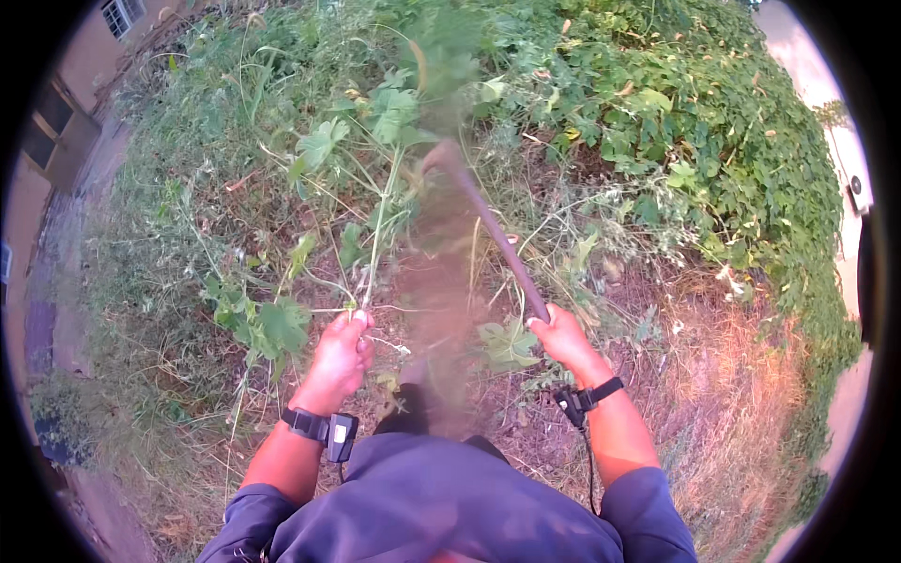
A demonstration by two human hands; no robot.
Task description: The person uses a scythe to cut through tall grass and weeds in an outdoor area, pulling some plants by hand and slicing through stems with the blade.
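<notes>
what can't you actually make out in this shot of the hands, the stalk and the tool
Head view only:
- Working end of the long-handled tool: motion blur smears it, so its kind is unclear.
- A brown blurred streak hides the ground between the left hand and right hand.
- Top of the green stalk the left hand grips: lost among the weeds.
- Feet: hidden under the dark blue garment.
- Building: cut off by the fisheye rim.

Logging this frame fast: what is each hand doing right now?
Left hand: closed on a green weed stalk.
Right hand: closed on a long dark tool handle.
</notes>
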